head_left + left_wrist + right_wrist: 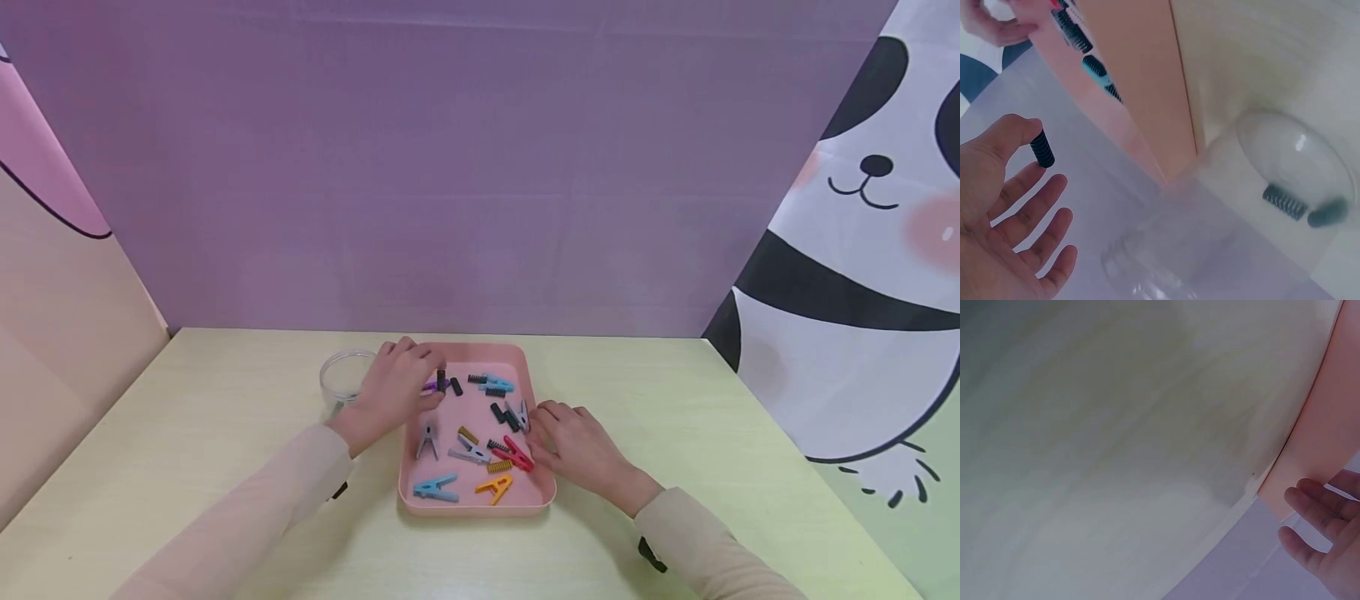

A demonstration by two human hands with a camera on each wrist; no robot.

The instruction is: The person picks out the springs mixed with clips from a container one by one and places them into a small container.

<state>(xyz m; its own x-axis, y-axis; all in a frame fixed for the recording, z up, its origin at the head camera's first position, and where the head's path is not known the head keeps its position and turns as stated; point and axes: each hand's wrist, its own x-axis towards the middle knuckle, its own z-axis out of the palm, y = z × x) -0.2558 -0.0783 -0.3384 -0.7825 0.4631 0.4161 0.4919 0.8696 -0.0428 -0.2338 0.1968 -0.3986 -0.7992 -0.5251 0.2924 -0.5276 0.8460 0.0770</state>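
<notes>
Between thumb and forefinger, my left hand [401, 379] pinches a dark spring [1042, 149] over the tray's upper left; its other fingers are spread. The pink tray [472, 510] bears loose springs and plastic clips. My right hand [577, 446] is at the tray's right edge with relaxed fingers [1316, 512], holding nothing. To the left of the tray stands a clear jar [330, 385], partly behind my left hand. Two dark springs [1285, 201] show inside it in the left wrist view. A purple clip [430, 387] lies under my left hand, partly hidden.
In the tray are a red clip [513, 454], a yellow clip [497, 487], blue clips [435, 488], grey clips [428, 440], gold springs [499, 467] and several dark springs [456, 387]. A purple backdrop [450, 183] rises behind the pale table [637, 375].
</notes>
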